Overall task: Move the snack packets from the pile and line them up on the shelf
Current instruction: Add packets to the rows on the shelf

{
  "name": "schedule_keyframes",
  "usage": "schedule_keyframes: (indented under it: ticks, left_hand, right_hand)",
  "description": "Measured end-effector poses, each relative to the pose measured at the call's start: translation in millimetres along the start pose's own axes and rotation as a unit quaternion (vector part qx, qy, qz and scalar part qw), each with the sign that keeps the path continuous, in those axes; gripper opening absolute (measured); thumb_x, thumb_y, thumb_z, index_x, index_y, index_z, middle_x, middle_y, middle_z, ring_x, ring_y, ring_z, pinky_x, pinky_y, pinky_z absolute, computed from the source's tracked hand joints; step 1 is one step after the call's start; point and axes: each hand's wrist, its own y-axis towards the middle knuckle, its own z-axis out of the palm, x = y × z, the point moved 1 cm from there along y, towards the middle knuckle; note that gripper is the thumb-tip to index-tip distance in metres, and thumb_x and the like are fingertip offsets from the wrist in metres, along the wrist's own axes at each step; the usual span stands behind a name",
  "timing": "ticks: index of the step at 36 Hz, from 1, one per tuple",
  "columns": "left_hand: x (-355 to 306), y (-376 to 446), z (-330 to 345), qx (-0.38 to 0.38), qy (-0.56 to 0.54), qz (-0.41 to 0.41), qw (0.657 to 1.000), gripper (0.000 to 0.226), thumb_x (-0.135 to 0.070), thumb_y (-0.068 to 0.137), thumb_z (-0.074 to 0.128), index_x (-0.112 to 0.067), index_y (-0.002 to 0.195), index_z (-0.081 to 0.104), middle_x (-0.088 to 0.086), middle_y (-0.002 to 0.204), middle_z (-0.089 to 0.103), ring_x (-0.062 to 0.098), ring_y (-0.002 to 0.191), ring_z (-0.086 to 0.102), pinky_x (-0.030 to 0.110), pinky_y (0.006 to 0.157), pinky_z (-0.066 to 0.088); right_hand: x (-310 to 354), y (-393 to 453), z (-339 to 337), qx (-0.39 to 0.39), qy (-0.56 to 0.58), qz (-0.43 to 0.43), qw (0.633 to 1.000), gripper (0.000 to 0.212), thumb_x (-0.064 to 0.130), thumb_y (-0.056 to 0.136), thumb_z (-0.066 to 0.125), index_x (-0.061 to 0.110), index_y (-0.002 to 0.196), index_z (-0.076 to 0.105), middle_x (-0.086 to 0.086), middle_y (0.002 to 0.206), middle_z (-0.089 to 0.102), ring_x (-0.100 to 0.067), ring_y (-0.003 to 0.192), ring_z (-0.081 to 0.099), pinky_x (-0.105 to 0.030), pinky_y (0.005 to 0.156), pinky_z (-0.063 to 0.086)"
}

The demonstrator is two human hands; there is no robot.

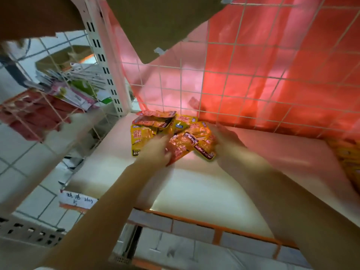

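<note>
"KONCHEW" is printed on an orange snack packet (204, 152).

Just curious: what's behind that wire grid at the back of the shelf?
Red plastic sheeting hangs behind the wire grid. Whatever lies beyond the sheeting is covered.

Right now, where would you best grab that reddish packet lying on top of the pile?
Probably by the near edge of the reddish packet, coming from the front: it lies flat and tilted atop the pile of packets, with the wire grid behind. The left hand already touches it there.
</note>
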Motion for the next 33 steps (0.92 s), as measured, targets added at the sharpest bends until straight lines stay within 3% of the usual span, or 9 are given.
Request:
schedule_keyframes:
  ticks: [3,6,13,18,22,27,29,31,33]
  left_hand:
    - [-1,8,6,0.059,0.002,-0.004,0.998,0.042,-0.024,0.090,0.058,-0.010,0.129,0.049,0.014,0.118,0.057,0.030,0.108,0.053,0.032,0.082,0.039]
    - [-8,13,6,0.055,-0.041,0.005,0.998,0.050,-0.020,0.087,0.063,-0.013,0.134,0.048,0.012,0.120,0.060,0.028,0.111,0.053,0.031,0.085,0.040]
    - [-16,6,12,0.060,-0.175,-0.047,0.982,0.066,-0.010,0.077,0.074,-0.016,0.136,0.046,0.009,0.103,0.062,0.026,0.101,0.059,0.030,0.083,0.046]
    - [-24,-2,14,0.059,-0.291,-0.090,0.951,0.061,-0.008,0.069,0.080,-0.005,0.125,0.055,0.015,0.107,0.063,0.025,0.091,0.062,0.039,0.083,0.054]
    - [-51,-9,14,0.054,-0.327,-0.045,0.942,0.031,-0.005,0.072,0.077,-0.011,0.098,0.061,-0.002,0.077,0.060,0.014,0.067,0.059,0.017,0.056,0.050]
    - [-98,-13,23,0.082,-0.330,0.014,0.940,0.020,-0.006,0.077,0.073,-0.006,0.093,0.062,-0.002,0.077,0.062,0.013,0.068,0.060,0.021,0.062,0.050]
    - [-119,-14,28,0.082,-0.345,0.024,0.935,0.017,-0.003,0.076,0.073,-0.007,0.087,0.061,-0.001,0.075,0.063,0.013,0.066,0.060,0.021,0.061,0.049]
    - [-141,-18,36,0.092,-0.406,0.017,0.909,0.019,0.004,0.073,0.072,-0.006,0.078,0.058,-0.004,0.065,0.064,0.011,0.060,0.061,0.024,0.060,0.049]
    - [-164,-23,44,0.117,-0.499,-0.012,0.858,0.028,0.007,0.065,0.075,-0.009,0.073,0.054,-0.005,0.057,0.065,0.008,0.056,0.063,0.024,0.058,0.050]
  right_hand:
    - [-9,4,1,0.033,-0.077,0.018,0.996,0.027,0.014,0.094,0.049,0.014,0.121,0.054,-0.003,0.132,0.051,-0.014,0.096,0.054,-0.014,0.072,0.046]
    - [-10,0,-7,0.096,-0.171,0.090,0.977,0.049,0.012,0.090,0.047,0.025,0.137,0.039,0.000,0.141,0.035,-0.026,0.125,0.034,-0.034,0.098,0.032]
    - [-25,-28,-14,0.060,-0.122,0.155,0.979,0.053,0.044,0.082,0.064,0.020,0.128,0.049,-0.008,0.124,0.048,-0.027,0.120,0.037,-0.033,0.092,0.030]
    - [-36,-65,-21,-0.045,0.137,0.192,0.971,0.041,0.019,0.072,0.077,0.014,0.108,0.056,-0.004,0.096,0.059,-0.019,0.087,0.054,-0.025,0.067,0.038]
    - [-46,-90,-36,-0.113,0.187,0.169,0.961,0.031,0.013,0.074,0.075,0.017,0.096,0.054,-0.002,0.087,0.061,-0.019,0.079,0.056,-0.025,0.063,0.037]
    - [-72,-121,-61,-0.154,0.268,0.180,0.934,0.030,0.004,0.075,0.072,0.018,0.094,0.054,-0.007,0.091,0.066,-0.019,0.075,0.062,-0.025,0.064,0.048]
    - [-84,-137,-71,-0.160,0.332,0.182,0.912,0.027,-0.002,0.077,0.068,0.019,0.087,0.055,-0.007,0.086,0.067,-0.010,0.063,0.064,-0.020,0.054,0.050]
    - [-94,-154,-80,-0.157,0.408,0.164,0.884,0.030,-0.009,0.079,0.063,0.017,0.093,0.057,-0.008,0.084,0.065,-0.002,0.057,0.063,-0.017,0.047,0.048]
    - [-106,-170,-88,-0.156,0.415,0.141,0.885,0.037,-0.013,0.080,0.060,0.014,0.106,0.059,-0.009,0.090,0.064,-0.005,0.068,0.063,-0.017,0.055,0.048]
